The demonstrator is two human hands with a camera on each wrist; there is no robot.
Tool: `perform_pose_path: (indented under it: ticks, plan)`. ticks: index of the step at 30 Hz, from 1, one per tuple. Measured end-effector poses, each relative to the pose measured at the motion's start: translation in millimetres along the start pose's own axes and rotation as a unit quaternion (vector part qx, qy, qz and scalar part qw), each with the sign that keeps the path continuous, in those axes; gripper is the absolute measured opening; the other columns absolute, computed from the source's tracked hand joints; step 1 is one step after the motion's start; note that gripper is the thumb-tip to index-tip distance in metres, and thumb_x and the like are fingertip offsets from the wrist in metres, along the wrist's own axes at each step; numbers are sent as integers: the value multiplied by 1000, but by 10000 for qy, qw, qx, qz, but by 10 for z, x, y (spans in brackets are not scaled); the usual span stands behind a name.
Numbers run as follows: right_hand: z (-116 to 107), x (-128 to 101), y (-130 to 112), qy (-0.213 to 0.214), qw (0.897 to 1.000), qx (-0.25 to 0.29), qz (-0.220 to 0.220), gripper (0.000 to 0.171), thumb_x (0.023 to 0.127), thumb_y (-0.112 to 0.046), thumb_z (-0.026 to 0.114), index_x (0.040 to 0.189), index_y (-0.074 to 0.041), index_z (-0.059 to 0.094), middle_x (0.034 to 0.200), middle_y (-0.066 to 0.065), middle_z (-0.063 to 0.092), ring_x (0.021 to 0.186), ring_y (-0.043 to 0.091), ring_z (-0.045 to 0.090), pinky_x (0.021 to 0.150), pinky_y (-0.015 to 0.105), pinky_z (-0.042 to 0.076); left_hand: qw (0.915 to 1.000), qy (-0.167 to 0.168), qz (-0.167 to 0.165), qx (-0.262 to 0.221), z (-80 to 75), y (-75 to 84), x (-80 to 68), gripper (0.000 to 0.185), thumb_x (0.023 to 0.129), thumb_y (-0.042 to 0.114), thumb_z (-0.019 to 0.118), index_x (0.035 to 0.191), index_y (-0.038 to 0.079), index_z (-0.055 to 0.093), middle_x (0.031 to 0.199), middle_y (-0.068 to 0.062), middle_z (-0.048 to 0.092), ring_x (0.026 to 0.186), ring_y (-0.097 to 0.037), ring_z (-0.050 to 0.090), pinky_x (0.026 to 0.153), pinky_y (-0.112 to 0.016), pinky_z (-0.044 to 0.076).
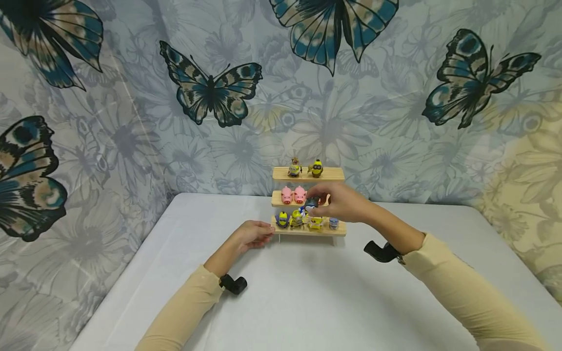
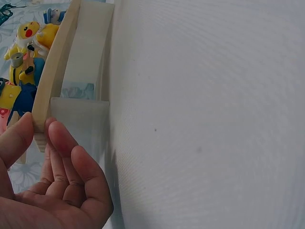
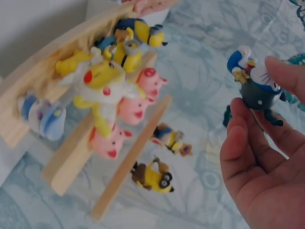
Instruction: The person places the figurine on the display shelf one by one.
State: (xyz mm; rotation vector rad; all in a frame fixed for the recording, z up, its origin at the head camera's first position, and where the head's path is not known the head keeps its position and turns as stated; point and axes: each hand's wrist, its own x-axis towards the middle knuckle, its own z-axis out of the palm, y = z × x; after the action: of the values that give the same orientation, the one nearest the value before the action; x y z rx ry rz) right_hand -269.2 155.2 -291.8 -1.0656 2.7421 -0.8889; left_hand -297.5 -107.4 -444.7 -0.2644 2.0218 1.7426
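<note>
A three-tier wooden shelf (image 1: 327,174) stands at the middle back of the white table (image 1: 307,292). Two minion figures (image 1: 305,168) stand on the top tier, two pink pigs (image 1: 293,195) on the middle tier, and several small figures (image 1: 303,220) on the bottom tier. My right hand (image 1: 317,201) pinches a small dark figure with a blue and white head (image 3: 252,78) between thumb and fingers, just right of the pigs at the middle tier. My left hand (image 1: 263,233) pinches the left end of the bottom board (image 2: 47,95) between thumb and fingers.
A curtain printed with butterflies (image 1: 210,90) hangs behind and left of the table. Black wrist mounts (image 1: 232,283) sit on both forearms. The table's left edge (image 1: 127,273) runs diagonally toward me.
</note>
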Motion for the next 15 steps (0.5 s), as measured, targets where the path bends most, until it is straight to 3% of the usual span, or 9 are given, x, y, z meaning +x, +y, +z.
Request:
perform_pose_path:
  ticks: [15]
  plan:
    - [-210, 42, 112, 503, 9959, -717, 222, 34, 86, -18, 74, 114, -1, 67, 97, 9, 66, 81, 18, 56, 67, 30, 43, 10000, -5, 46, -6, -6, 6, -35, 30, 92, 19, 68, 116, 1, 62, 88, 0, 70, 65, -5, 60, 61, -20, 49]
